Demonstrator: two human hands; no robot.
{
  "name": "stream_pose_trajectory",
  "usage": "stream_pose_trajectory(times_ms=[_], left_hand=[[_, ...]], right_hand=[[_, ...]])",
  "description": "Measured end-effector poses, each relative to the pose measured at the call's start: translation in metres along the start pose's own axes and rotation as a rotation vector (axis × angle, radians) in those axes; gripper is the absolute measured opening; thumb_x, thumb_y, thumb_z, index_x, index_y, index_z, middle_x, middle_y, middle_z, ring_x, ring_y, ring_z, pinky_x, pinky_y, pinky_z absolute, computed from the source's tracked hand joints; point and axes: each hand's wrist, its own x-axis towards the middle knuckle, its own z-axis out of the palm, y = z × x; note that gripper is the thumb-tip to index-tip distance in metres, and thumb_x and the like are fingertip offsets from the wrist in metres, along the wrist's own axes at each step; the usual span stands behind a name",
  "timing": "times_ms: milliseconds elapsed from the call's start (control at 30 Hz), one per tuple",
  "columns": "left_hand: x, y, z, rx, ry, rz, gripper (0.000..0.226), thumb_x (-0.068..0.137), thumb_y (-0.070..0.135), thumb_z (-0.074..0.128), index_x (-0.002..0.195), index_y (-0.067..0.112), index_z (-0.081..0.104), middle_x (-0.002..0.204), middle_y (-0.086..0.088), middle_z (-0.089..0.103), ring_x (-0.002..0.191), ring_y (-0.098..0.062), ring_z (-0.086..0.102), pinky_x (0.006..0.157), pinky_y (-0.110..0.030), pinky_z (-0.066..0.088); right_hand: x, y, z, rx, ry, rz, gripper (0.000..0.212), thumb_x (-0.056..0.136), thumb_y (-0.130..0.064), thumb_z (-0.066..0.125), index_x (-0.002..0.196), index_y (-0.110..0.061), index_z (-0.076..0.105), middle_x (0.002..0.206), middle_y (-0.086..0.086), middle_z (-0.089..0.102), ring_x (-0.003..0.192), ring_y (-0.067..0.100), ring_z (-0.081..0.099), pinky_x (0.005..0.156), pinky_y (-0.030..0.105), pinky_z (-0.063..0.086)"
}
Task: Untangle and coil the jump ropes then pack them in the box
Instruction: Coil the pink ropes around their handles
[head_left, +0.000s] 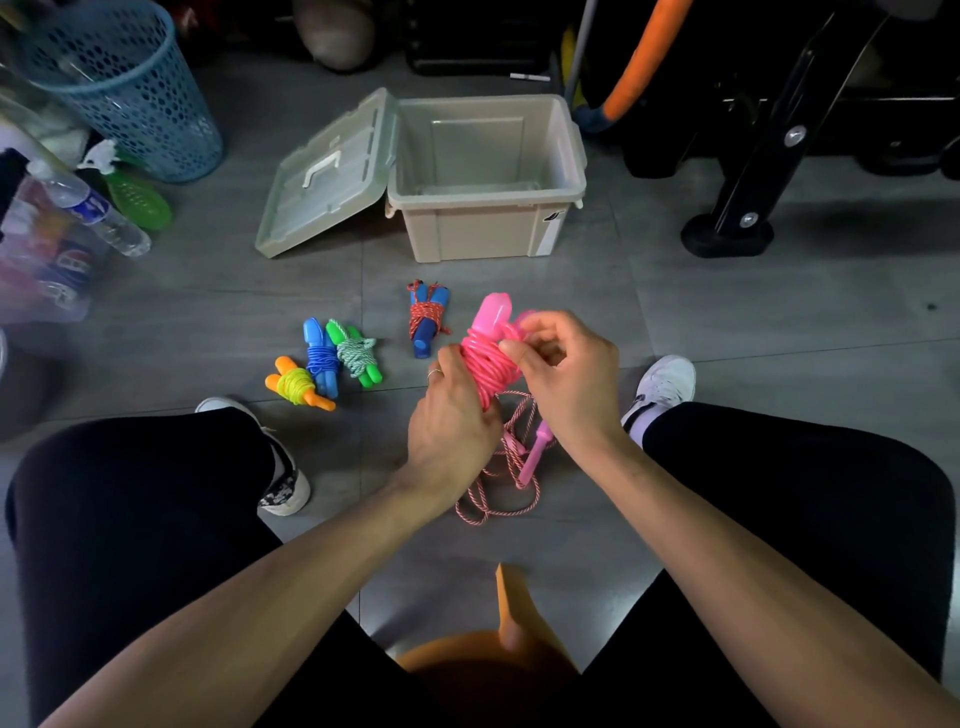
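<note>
Left hand (451, 415) wraps round the pink jump rope (485, 364) bundle, right hand (563, 371) pinching its cord at the top — held above the floor, the open box (488, 218) well beyond, four coiled ropes (332, 358) lying between.

Both hands (452, 415) (563, 374) hold pink rope bundle (485, 358); box (488, 176) open.

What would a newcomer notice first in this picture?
Both hands, left hand and right hand, hold a bright pink rope at the centre. Four coiled ropes lie on the floor to the left. Behind them stands the open box, nothing visible inside.
</note>
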Motion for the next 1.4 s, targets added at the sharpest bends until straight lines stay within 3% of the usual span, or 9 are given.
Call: stream_pose_trajectory(times_ms=[167, 333, 600, 833, 933, 1033, 1100, 1233, 1400], left_hand=[[0.005, -0.002, -0.008, 0.003, 0.065, 0.042, 0.038, 0.080, 0.009, 0.057, 0.112, 0.006, 0.037, 0.098, -0.012, 0.050, 0.083, -0.041, 0.056, 0.059, -0.036, 0.034], [0.007, -0.008, -0.012, 0.061, 0.066, 0.045, 0.038, 0.081, 0.009, 0.059, 0.112, 0.008, 0.036, 0.101, -0.011, 0.049, 0.082, -0.040, 0.058, 0.059, -0.038, 0.039], [0.003, -0.017, -0.019, 0.188, 0.042, 0.100, 0.049, 0.080, 0.014, 0.062, 0.122, 0.004, 0.038, 0.110, -0.015, 0.048, 0.075, -0.042, 0.059, 0.053, -0.036, 0.035], [-0.001, -0.013, -0.021, 0.173, 0.035, 0.109, 0.053, 0.082, 0.014, 0.062, 0.127, 0.004, 0.037, 0.112, -0.016, 0.049, 0.082, -0.043, 0.059, 0.056, -0.039, 0.042], [0.000, -0.013, -0.023, 0.102, 0.041, 0.128, 0.060, 0.079, 0.020, 0.065, 0.129, 0.012, 0.033, 0.111, -0.012, 0.050, 0.084, -0.038, 0.061, 0.061, -0.040, 0.048], [0.001, -0.016, -0.028, -0.030, 0.018, 0.196, 0.074, 0.071, 0.031, 0.066, 0.134, 0.029, 0.027, 0.120, -0.001, 0.049, 0.092, -0.028, 0.061, 0.070, -0.039, 0.052], [0.007, -0.023, -0.031, -0.134, -0.024, 0.244, 0.068, 0.078, 0.034, 0.059, 0.138, 0.033, 0.027, 0.127, 0.001, 0.047, 0.105, -0.018, 0.056, 0.082, -0.035, 0.049], [0.018, -0.030, -0.037, -0.323, 0.013, 0.293, 0.040, 0.098, 0.028, 0.044, 0.137, 0.021, 0.045, 0.125, -0.003, 0.046, 0.117, -0.004, 0.042, 0.096, -0.007, 0.030], [0.024, -0.022, -0.046, -0.212, 0.126, 0.446, 0.029, 0.084, -0.001, 0.062, 0.111, 0.007, 0.068, 0.118, -0.013, 0.051, 0.109, -0.015, 0.050, 0.095, -0.018, 0.040]], right_hand=[[-0.003, -0.009, 0.007, -0.132, -0.015, -0.242, 0.013, 0.085, -0.009, 0.074, 0.096, -0.004, 0.077, 0.085, 0.008, 0.067, 0.074, 0.007, 0.061, 0.074, 0.016, 0.048], [-0.005, -0.012, 0.003, -0.368, -0.199, -0.419, 0.022, 0.090, -0.010, 0.068, 0.105, 0.006, 0.071, 0.089, 0.018, 0.063, 0.077, 0.032, 0.064, 0.070, 0.039, 0.055], [0.000, -0.019, -0.001, -0.416, -0.360, -0.377, 0.016, 0.091, -0.010, 0.065, 0.082, 0.004, 0.067, 0.085, 0.018, 0.061, 0.072, 0.034, 0.060, 0.067, 0.039, 0.050], [-0.006, -0.024, 0.009, -0.576, -0.266, -0.404, 0.030, 0.091, -0.016, 0.042, 0.082, 0.004, 0.063, 0.083, 0.019, 0.062, 0.074, 0.035, 0.060, 0.061, 0.041, 0.053], [-0.002, -0.025, 0.008, -0.615, -0.285, -0.414, 0.009, 0.083, -0.002, 0.058, 0.087, 0.006, 0.062, 0.086, 0.022, 0.061, 0.075, 0.038, 0.060, 0.061, 0.041, 0.052], [0.000, -0.031, 0.007, -0.588, -0.297, -0.381, 0.016, 0.070, 0.010, 0.067, 0.083, 0.008, 0.058, 0.084, 0.026, 0.059, 0.073, 0.040, 0.058, 0.059, 0.040, 0.049], [0.002, -0.033, 0.006, -0.573, -0.274, -0.423, 0.016, 0.069, 0.010, 0.067, 0.082, 0.007, 0.058, 0.084, 0.025, 0.058, 0.072, 0.039, 0.058, 0.059, 0.039, 0.047], [0.002, -0.033, 0.004, -0.573, -0.326, -0.462, 0.024, 0.068, 0.007, 0.073, 0.087, 0.006, 0.058, 0.088, 0.023, 0.058, 0.075, 0.037, 0.057, 0.061, 0.038, 0.045], [0.003, -0.034, 0.002, -0.535, -0.357, -0.507, 0.030, 0.061, 0.009, 0.074, 0.084, 0.002, 0.057, 0.086, 0.021, 0.057, 0.073, 0.035, 0.056, 0.058, 0.037, 0.045]])
